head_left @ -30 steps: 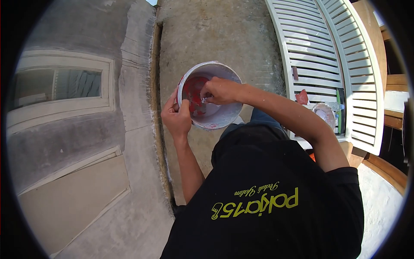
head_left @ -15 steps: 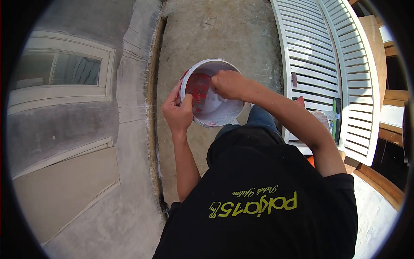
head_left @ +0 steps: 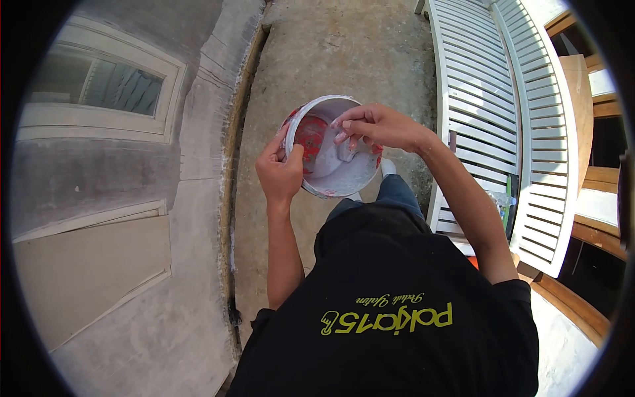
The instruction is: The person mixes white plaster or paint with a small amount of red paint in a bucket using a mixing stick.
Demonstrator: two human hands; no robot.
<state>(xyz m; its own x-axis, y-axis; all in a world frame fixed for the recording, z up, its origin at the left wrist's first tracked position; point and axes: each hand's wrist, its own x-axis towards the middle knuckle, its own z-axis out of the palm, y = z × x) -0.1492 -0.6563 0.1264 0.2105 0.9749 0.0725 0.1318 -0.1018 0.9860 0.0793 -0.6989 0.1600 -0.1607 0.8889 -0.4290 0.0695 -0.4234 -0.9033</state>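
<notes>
A round bucket (head_left: 344, 180), whitish with paint and showing red patches inside, is tilted so its mouth faces me. My left hand (head_left: 280, 171) grips its left rim, thumb inside and fingers outside. Over the right part of the mouth is my right hand (head_left: 370, 127), its fingers apart, bent and smeared with whitish paint. Below those fingers, inside the bucket, lies a pale lump or object (head_left: 347, 149) that I cannot make out clearly.
A white slatted bench (head_left: 479, 106) stands on the right with a plastic bottle (head_left: 504, 198) on it. To the left is a grey wall (head_left: 149, 192) with a white-framed window (head_left: 119, 86). The concrete floor (head_left: 344, 46) runs ahead.
My right hand has come up out of the bucket's inside toward the right and its fingers have opened. The bucket and my left hand have shifted slightly to the right in view.
</notes>
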